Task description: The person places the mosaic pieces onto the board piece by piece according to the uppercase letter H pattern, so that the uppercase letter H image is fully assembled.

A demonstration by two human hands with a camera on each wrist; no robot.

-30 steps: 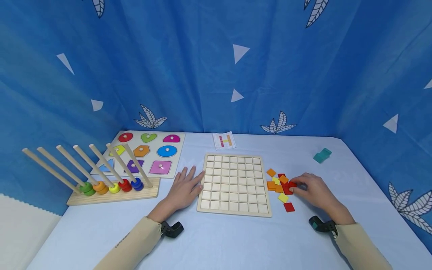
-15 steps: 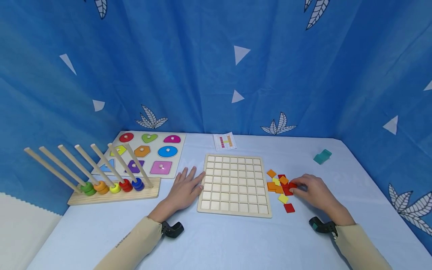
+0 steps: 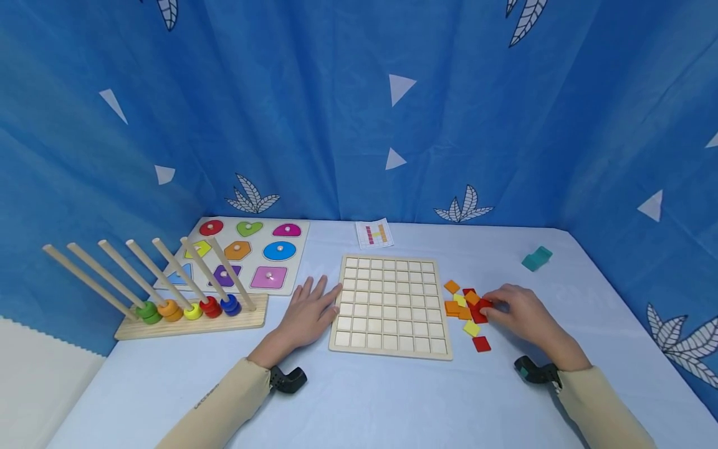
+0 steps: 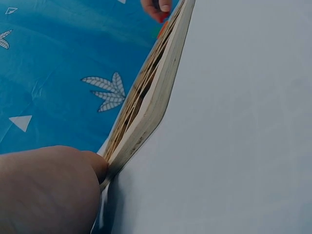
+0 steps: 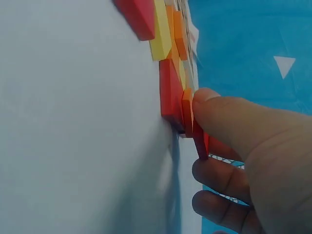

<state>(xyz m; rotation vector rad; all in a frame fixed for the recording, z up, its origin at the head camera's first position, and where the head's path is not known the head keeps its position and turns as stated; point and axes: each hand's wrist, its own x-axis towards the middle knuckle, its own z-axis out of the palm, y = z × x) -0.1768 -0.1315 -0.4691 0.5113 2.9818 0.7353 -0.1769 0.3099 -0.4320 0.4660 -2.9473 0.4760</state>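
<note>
Your right fingers (image 5: 220, 174) pinched a red tile (image 5: 199, 141); your spread left fingers (image 3: 306, 290) likely steadied the wooden grid board (image 3: 391, 307) beside them.

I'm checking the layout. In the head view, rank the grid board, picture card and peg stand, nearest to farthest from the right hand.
1. Grid board, left of the right hand.
2. Picture card, behind the board.
3. Peg stand, far left.
</note>
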